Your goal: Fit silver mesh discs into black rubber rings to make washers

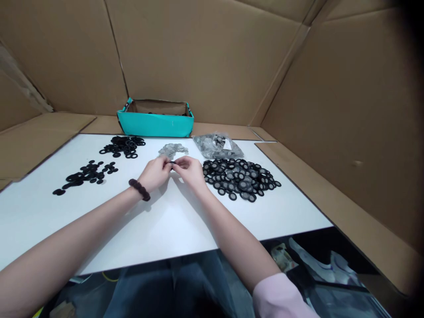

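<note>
My left hand (pixel 155 172) and my right hand (pixel 190 171) meet above the middle of the white table, both closed on one small black ring (pixel 172 162). Fingers cover most of it, so whether a grey disc sits inside it I cannot tell. Just behind my fingertips lies a small heap of translucent grey discs (pixel 172 150). Right of my right hand spreads a large pile of black rings with grey centres (pixel 240 176). To the left are a heap of open black rings (pixel 122 145) and, nearer, a scatter of small black discs (pixel 88 173).
A turquoise box (pixel 155 125) with dark pieces inside stands at the table's back edge. Beside it lies a clear plastic bag (pixel 218 145) of grey discs. Cardboard walls (pixel 205 62) enclose the white table (pixel 159 234) at the back and sides.
</note>
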The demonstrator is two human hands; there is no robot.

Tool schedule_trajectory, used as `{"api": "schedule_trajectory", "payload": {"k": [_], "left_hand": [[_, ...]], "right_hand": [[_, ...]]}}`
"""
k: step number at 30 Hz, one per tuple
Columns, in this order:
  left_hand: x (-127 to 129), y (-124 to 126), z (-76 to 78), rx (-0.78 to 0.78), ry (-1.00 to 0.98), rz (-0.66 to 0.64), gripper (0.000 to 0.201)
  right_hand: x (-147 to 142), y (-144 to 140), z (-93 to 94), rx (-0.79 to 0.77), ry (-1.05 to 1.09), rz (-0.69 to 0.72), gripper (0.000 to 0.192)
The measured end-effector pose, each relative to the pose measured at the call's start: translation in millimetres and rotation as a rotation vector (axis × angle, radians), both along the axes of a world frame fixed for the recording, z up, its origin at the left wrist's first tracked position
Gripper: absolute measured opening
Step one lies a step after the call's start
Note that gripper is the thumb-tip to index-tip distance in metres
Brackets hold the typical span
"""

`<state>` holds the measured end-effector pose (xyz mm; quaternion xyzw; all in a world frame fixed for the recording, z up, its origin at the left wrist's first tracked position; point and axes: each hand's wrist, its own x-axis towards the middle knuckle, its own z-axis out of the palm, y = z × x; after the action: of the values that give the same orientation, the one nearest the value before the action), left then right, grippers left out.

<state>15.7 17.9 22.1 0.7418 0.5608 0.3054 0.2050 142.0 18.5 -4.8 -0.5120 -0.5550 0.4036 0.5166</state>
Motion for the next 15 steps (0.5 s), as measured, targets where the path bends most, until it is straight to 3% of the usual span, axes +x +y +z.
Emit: {"api": "schedule_trajectory", "payload": {"k": [4,7,11,15], "left_hand": [[1.2,4.2,-6.2,-0.114,-0.11,-0.024,0.013],[5.3,6.0,-14.4,-0.186,-0.327,-0.01,0.011],[7.8,5.2,-18.3,-0.147,-0.408,0.028,0.01],[5.1,4.7,-13.0,-0.196,-0.416,0.04,0.012]], "right_hand": [[5.6,3.8,-1.2,-0.204,0.277,0.146,0.014],[6.8,4.2,-0.3,-0.221,0.384,0.158,0.017],[5.4,2.0,1.6,-0.191,0.403,0.104,0.016],[6.0,0.2,3.2,-0.169,0.309,0.047,0.013]]}}
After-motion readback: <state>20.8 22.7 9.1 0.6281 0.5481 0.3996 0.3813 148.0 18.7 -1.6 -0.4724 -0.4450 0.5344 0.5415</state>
